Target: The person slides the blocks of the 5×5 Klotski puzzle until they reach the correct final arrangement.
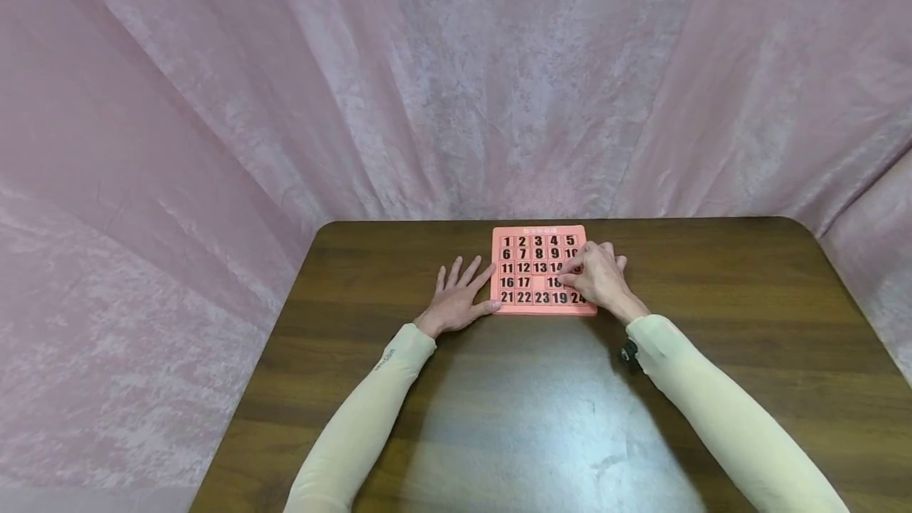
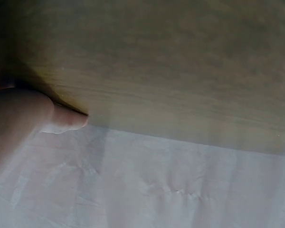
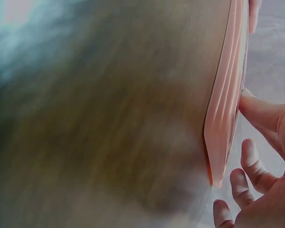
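A pink number sliding puzzle (image 1: 541, 309) lies flat on the table, its square tiles printed with black numbers. The one bare slot (image 1: 539, 283) sits between tile 17 (image 1: 523, 283) and tile 18 (image 1: 553, 283). My left hand (image 1: 454, 303) is spread on the wood, with thumb and index fingertip at the board's left edge. From the right, my right hand (image 1: 602, 275) reaches over the board, thumb and index fingertips close together on tile 18. Its other fingers are loosely bent off the board's side, and the hand covers part of the right column.
The brown wooden table (image 1: 748, 323) reaches out on both sides and toward me. Behind its far edge hangs a pink velvet curtain (image 1: 499, 85), close beyond the puzzle. A dark band (image 1: 628, 351) is on the right wrist.
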A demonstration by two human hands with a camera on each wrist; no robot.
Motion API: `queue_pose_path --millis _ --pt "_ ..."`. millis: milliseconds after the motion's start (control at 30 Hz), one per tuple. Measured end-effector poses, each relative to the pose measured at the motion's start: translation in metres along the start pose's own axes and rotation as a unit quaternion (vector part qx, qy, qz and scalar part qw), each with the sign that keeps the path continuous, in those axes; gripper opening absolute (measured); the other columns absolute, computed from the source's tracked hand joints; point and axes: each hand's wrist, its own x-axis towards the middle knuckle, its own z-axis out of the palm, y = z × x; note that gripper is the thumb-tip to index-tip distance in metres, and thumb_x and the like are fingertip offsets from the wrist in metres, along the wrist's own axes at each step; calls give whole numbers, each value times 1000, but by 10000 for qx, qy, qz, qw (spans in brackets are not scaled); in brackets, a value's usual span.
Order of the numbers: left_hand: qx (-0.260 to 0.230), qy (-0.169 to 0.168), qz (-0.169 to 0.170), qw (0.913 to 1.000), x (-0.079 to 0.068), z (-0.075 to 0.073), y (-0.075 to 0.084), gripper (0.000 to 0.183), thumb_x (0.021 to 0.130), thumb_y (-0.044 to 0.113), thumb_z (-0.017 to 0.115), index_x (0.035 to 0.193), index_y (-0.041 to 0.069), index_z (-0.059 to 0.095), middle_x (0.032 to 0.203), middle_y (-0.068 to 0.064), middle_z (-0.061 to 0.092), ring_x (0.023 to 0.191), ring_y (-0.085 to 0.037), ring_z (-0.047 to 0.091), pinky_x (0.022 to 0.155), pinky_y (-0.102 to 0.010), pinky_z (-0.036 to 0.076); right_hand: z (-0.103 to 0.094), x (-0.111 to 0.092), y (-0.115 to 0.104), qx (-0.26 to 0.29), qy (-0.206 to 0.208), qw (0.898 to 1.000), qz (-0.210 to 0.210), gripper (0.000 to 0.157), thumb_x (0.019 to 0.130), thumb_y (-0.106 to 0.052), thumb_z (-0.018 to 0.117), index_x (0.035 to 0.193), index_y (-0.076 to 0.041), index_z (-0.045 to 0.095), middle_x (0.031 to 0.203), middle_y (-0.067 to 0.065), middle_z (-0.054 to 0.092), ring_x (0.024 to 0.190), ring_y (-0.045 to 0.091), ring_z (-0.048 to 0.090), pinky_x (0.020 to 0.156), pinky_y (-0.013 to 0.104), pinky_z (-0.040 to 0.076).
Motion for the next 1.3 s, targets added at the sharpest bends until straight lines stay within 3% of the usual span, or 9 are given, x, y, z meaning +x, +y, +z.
queue_pose_path --millis 267,500,1033,1300 --pt "-50 -41 -38 10000 2 1 2 84 108 67 51 177 40 10 188 2 -2 173 -36 -15 136 -68 -11 4 1 -6 8 -68 9999 -156 7 91 -18 88 94 -11 89 121 19 74 126 47 51 100 64 31" --pt "-80 -29 13 10000 4 -2 3 85 108 67 52 177 38 11 188 1 -3 173 -38 -15 136 -69 -10 -2 1 -3 -1 -221 9997 -48 13 91 -17 89 102 -11 89 124 21 72 125 46 49 99 64 31" --pt "-12 -29 -37 10000 5 -2 1 84 108 68 51 177 40 11 188 3 -3 173 -35 -16 136 -67 -11 0 0 -6 -58 -270 9989 -379 9 91 -19 89 97 -12 90 119 18 71 121 45 48 96 64 30" --pt "-119 -69 -41 9999 0 -2 1 85 108 67 52 177 40 11 188 3 -4 173 -35 -17 136 -67 -13 -12 -15 -1 -153 -842 9945 -596 15 88 -20 91 101 -13 89 124 17 66 125 47 45 97 64 28"
